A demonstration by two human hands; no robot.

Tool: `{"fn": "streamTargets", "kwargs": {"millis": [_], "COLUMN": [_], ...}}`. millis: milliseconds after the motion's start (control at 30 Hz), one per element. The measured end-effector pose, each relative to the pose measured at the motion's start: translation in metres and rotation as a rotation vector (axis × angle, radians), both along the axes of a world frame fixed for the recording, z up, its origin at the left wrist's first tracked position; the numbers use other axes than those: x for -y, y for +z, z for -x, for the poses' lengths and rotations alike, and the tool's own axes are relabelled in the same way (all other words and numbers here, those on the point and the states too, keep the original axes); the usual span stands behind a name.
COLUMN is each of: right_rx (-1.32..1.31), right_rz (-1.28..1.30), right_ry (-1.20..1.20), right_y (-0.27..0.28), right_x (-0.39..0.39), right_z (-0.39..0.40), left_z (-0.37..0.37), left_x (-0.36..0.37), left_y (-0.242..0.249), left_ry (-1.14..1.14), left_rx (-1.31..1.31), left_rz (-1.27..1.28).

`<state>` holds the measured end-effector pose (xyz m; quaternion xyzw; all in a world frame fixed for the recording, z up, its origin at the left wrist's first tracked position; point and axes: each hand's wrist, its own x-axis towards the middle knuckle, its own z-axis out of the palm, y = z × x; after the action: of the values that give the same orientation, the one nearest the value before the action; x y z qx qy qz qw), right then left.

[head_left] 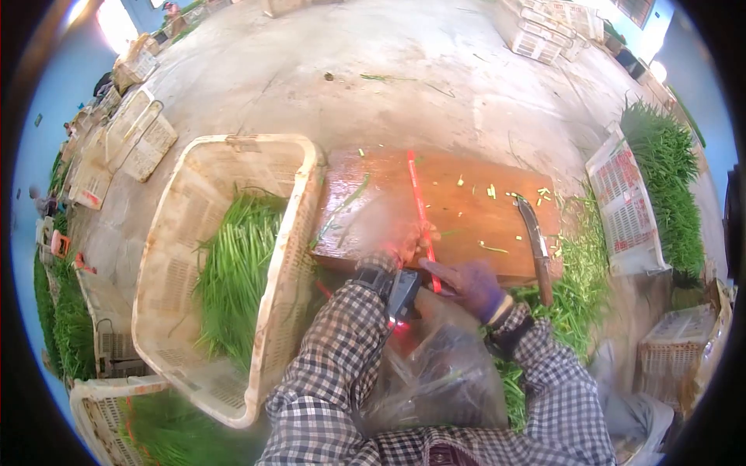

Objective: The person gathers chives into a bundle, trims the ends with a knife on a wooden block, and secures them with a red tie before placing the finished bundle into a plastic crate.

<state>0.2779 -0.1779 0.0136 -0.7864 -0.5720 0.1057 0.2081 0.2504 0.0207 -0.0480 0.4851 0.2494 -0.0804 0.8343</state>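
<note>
A red strip [417, 202] lies across the brown wooden board [466, 186], its near end hanging over the front edge. My left hand [400, 245] is at the board's front edge beside the strip; its fingers are partly blurred, and a dark device sits at the wrist. My right hand [468, 285], in a purple glove, has its fingers closed at the strip's near end. A knife [533, 233] with a curved blade and wooden handle rests on the board's right side. Small cut green pieces [491, 191] are scattered on the board. Clear plastic [439, 373] covers my lap.
A large white basket [268, 311] with green stalks [241, 260] stands left of the board. Green trimmings [575, 287] are heaped at the right. Beyond them a tilted crate [628, 206] stands by more greens [664, 186]. Other crates [536, 35] stand farther back.
</note>
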Motion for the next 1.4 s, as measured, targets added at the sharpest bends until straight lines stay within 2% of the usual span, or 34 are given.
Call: {"fn": "streamTargets", "kwargs": {"millis": [100, 133, 167, 233, 367, 433, 500, 533, 633, 733, 767, 800, 867, 933, 967, 1033, 1100, 1167, 1233, 1267, 1333, 1400], "right_rx": [-0.125, -0.157, -0.219, -0.339, -0.941, -1.151, -1.320, -1.406, -1.242, -0.718, -0.851, -0.987, -1.242, -1.105, -1.037, -0.678, -0.531, -0.581, -0.367, -0.257, -0.141, -0.036], "right_rz": [-0.143, -0.201, -0.130, 0.007, -0.120, -0.247, -0.290, -0.312, -0.246, -0.174, -0.180, -0.173, -0.238, -0.209, -0.196, -0.114, 0.013, 0.208, 0.292, 0.325, 0.327, 0.323], "right_ry": [-0.029, -0.044, -0.072, -0.129, -0.378, -0.463, -0.501, -0.519, -0.526, -0.306, -0.388, -0.470, -0.649, -0.601, -0.586, -0.462, -0.460, -0.562, -0.473, -0.420, -0.415, -0.392], "right_y": [-0.032, -0.036, -0.036, -0.029, -0.039, -0.052, -0.061, -0.063, -0.062, -0.062, -0.066, -0.071, -0.079, -0.075, -0.071, -0.068, -0.060, -0.036, -0.027, -0.027, -0.040, -0.037], "right_x": [0.003, 0.000, 0.001, 0.003, 0.009, 0.010, 0.009, 0.009, 0.002, 0.002, -0.001, -0.003, -0.008, -0.012, -0.012, -0.012, -0.011, -0.013, -0.004, -0.002, 0.003, 0.008], "right_z": [-0.006, -0.006, -0.007, -0.006, -0.002, -0.003, -0.007, -0.008, -0.008, -0.013, -0.015, -0.016, -0.014, -0.014, -0.013, -0.012, -0.011, -0.002, 0.005, 0.002, -0.002, -0.004], "left_z": [-0.019, -0.020, -0.020, -0.025, -0.030, -0.025, -0.013, -0.011, -0.008, 0.004, 0.016, 0.023, 0.040, 0.062, 0.068, 0.094, 0.118, 0.156, 0.208, 0.233, 0.275, 0.327], "left_x": [0.001, 0.001, 0.000, 0.002, 0.014, 0.014, 0.010, 0.008, 0.002, -0.026, -0.029, -0.030, -0.045, -0.044, -0.050, -0.060, -0.077, -0.098, -0.126, -0.146, -0.175, -0.215], "left_y": [-0.047, -0.056, -0.064, -0.068, -0.051, -0.037, -0.015, -0.016, -0.033, -0.057, -0.038, -0.031, 0.000, 0.044, 0.039, 0.062, 0.057, 0.062, 0.071, 0.080, 0.089, 0.043], "left_ry": [-0.111, -0.215, -0.313, -0.438, -0.427, -0.490, -0.662, -0.651, -0.614, -0.497, -0.311, -0.186, -0.245, -0.103, -0.092, -0.054, -0.075, 0.014, 0.044, 0.010, 0.118, 0.396], "left_rx": [0.007, 0.168, 0.328, 0.409, 0.134, 0.181, 0.383, 0.375, 0.330, 0.227, 0.132, 0.036, 0.187, 0.013, 0.059, 0.089, 0.192, 0.309, 0.285, 0.212, -0.008, 0.140], "left_rz": [0.050, -0.201, -0.451, -0.678, -0.446, -0.676, -1.324, -1.278, -1.027, -0.607, -0.273, -0.216, -0.696, -0.403, -0.395, -0.347, -0.321, -0.178, -0.186, -0.271, -0.441, -0.358]}}
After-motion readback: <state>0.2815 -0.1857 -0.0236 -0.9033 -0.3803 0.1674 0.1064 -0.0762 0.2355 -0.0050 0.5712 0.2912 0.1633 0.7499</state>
